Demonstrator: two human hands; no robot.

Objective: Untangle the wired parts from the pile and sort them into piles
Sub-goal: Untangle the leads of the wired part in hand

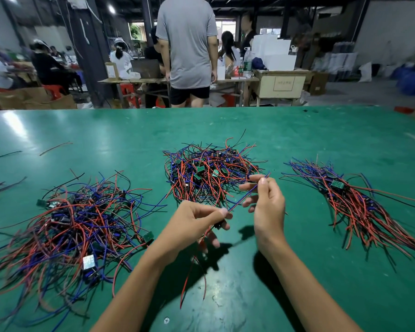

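Observation:
A tangled pile (211, 173) of red, blue and black wired parts with small green boards lies at the table's centre. A larger loose pile (77, 226) spreads at the left. At the right, a combed pile (355, 207) lies with its wires running the same way. Between the piles, my left hand (197, 226) pinches one wired part (240, 202) near its small board, and red wires dangle below it. My right hand (266, 204) pinches the blue wire of that same part higher up, stretching it taut toward the centre pile.
The green table (297, 140) reaches to a far edge. Stray single wires (55, 147) lie at the far left. A person in a grey shirt (187, 44) stands beyond the table, with other workers, benches and boxes behind.

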